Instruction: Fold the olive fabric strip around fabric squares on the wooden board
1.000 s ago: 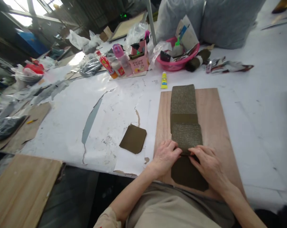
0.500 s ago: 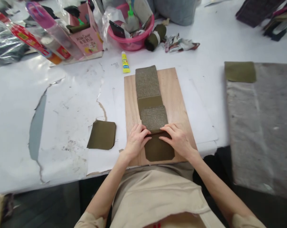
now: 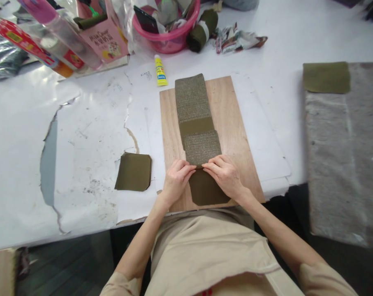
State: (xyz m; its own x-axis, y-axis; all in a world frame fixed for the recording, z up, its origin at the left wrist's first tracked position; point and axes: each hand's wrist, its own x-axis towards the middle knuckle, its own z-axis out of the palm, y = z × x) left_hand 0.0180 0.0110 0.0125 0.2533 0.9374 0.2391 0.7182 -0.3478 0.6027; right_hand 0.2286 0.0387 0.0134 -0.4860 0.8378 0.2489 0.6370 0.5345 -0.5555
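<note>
Near edge of textured olive piece point(image 3: 203, 148) pinched at 2 spots by left hand point(image 3: 176, 177) and right hand point(image 3: 225, 176), apparently to keep it straight; laid over wooden board point(image 3: 240, 139), likely for firm backing.

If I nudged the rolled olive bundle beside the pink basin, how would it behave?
The bundle would probably roll, being roughly cylindrical; the pink basin could block it on one side. The pale band around its middle would likely keep it from unrolling.
</note>
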